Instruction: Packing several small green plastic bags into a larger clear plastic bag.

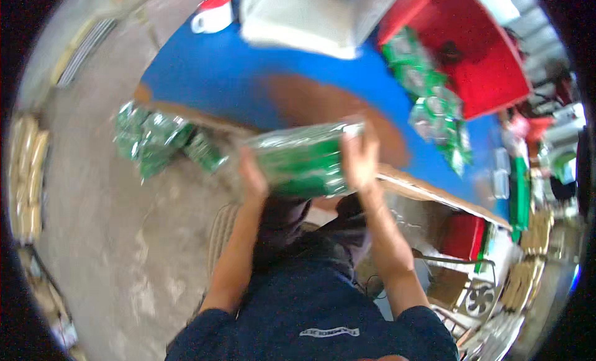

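Note:
Between my two hands is a clear plastic package with green contents (301, 159), held above my lap at the near edge of the blue table (211, 69). My left hand (251, 175) grips its left end. At the right end, my right hand (362, 156) is closed round the package, its fingers over the top. Both hands and the package are smeared by motion. What the green contents are cannot be made out.
A red bin (465, 44) lies at the table's far right, green plastic packets (428, 94) beside it. A white container (304, 26) and a red-and-white mug (214, 14) stand at the back. More green packets (152, 137) sit left of the table edge. A red box (462, 235) is lower right.

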Motion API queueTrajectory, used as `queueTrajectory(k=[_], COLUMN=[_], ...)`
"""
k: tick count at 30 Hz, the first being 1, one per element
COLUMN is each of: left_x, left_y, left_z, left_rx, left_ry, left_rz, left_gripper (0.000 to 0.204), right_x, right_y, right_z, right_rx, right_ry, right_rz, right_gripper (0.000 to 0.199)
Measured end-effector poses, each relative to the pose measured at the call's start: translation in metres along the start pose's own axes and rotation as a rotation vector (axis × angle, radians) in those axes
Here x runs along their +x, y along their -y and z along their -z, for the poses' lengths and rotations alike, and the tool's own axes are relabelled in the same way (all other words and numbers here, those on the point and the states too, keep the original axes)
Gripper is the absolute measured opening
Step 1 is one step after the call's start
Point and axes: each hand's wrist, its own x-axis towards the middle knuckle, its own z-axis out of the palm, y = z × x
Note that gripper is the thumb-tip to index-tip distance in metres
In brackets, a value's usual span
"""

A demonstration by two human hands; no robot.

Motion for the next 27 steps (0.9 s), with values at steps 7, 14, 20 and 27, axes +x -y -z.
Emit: queueTrajectory(k=[7,14,20,27], left_x=[-0.022,0.066,0.184,0.199], left_y=[-0.029,-0.069,-0.124,-0.094], left_z=[0.156,0.281,0.283,0.261], left_rx=[-0.334,-0.334,-0.289,-0.287], left_ry=[0.025,-0.413,-0.809,-0.231], left_rz=[0.284,0.238,0.305,0.268], left_gripper=[0.060,0.060,0.060,0.034], right_x=[-0.047,0.057,0.280,0.434], right_y=[0.057,0.028,0.116,0.072], right_z=[-0.015,0.029,0.065,0.077], right_rx=[0.173,-0.150,-0.077,0.669], right_ry=[0.784,0.329,-0.241,-0.090], right_rz=[0.053,0.206,0.074,-0.182], right_gripper=[0.056,0.035,0.063,0.037])
